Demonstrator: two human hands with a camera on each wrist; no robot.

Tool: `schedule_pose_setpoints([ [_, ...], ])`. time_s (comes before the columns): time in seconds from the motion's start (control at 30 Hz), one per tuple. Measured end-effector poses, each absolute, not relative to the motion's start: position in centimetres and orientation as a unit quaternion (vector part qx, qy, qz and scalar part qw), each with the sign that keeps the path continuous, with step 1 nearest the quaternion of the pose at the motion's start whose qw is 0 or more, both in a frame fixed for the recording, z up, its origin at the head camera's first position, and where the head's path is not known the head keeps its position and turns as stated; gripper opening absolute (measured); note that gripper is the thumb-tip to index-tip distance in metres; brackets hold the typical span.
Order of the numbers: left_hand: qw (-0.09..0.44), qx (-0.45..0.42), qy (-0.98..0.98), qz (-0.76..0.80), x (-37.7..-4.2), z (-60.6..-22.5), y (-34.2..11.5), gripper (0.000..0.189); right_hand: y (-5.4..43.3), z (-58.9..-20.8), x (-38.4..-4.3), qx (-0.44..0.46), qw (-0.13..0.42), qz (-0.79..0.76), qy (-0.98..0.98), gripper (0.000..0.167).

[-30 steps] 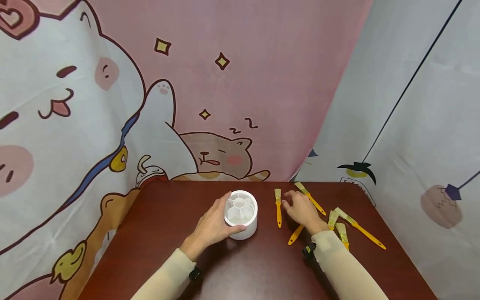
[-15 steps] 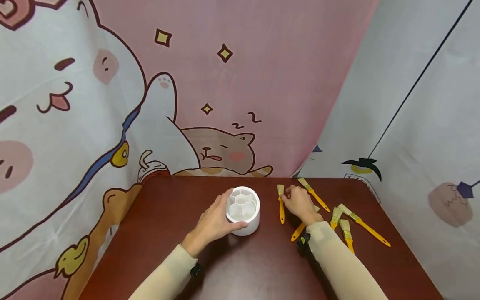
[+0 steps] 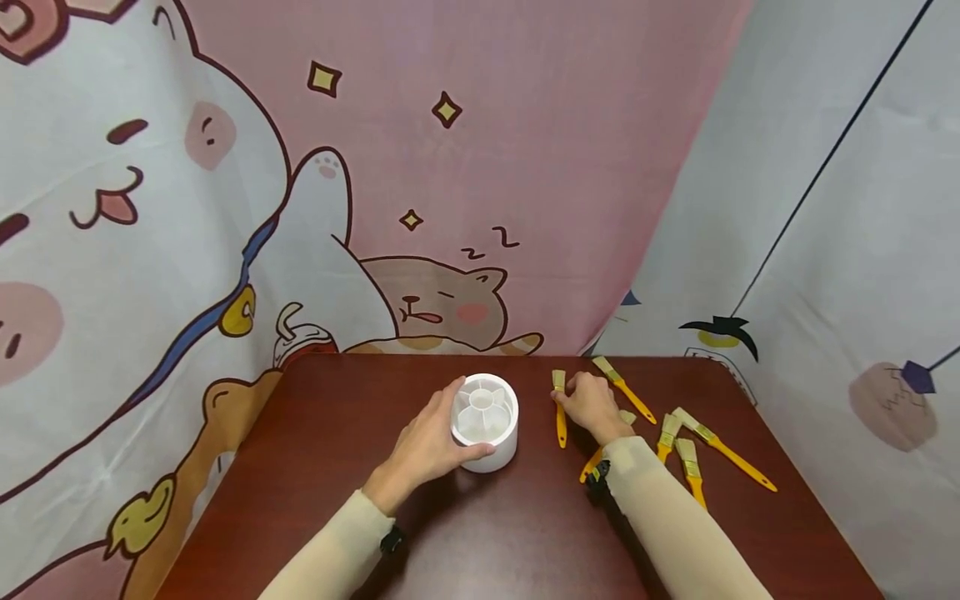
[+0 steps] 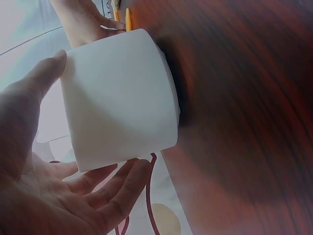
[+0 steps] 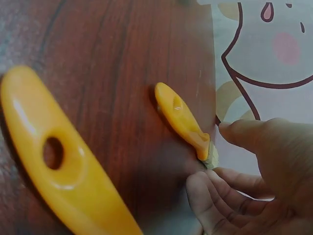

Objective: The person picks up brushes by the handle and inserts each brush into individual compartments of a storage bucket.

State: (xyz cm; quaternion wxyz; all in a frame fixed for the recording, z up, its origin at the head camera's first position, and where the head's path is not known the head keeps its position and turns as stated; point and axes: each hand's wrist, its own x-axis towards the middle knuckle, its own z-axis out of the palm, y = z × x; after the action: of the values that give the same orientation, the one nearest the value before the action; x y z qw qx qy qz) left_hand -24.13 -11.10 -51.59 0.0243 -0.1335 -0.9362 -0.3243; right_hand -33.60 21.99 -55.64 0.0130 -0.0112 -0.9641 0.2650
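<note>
My left hand (image 3: pixel 427 446) grips the side of a round white organizer (image 3: pixel 501 454) divided into petal-like compartments, thumb at the near rim and fingers round the far side. In the left wrist view the organizer's smooth wall (image 4: pixel 120 103) fills the space between thumb and fingers. My right hand (image 3: pixel 592 407) is at the leftmost paintbrush (image 3: pixel 561 427), which has a yellow handle and pale bristles. The right wrist view has that brush's handle (image 5: pixel 181 117) lying on the table, with the bent fingers (image 5: pixel 198 188) close to its bristle end and the thumb apart from it.
Another paintbrush (image 3: pixel 591 465) lies partly under my right wrist, its handle large in the right wrist view. Several more brushes (image 3: pixel 738 464) spread over the right side of the dark red table (image 3: pixel 337 417). Printed cloth (image 3: pixel 585 150) hangs behind the table.
My right hand has moved left to the leftmost brush, its fingers more bent than before. The left hand stays on the organizer. The head view has shifted slightly.
</note>
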Motion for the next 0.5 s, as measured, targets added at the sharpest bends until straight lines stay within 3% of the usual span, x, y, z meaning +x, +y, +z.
schedule_pose_setpoints([
  [0.5, 0.025, -0.127, -0.935, -0.329, -24.01, -51.78, -10.94, 0.127, 21.70, -55.97, -33.88, -0.030, 0.003, 0.275, -0.961, 0.042],
])
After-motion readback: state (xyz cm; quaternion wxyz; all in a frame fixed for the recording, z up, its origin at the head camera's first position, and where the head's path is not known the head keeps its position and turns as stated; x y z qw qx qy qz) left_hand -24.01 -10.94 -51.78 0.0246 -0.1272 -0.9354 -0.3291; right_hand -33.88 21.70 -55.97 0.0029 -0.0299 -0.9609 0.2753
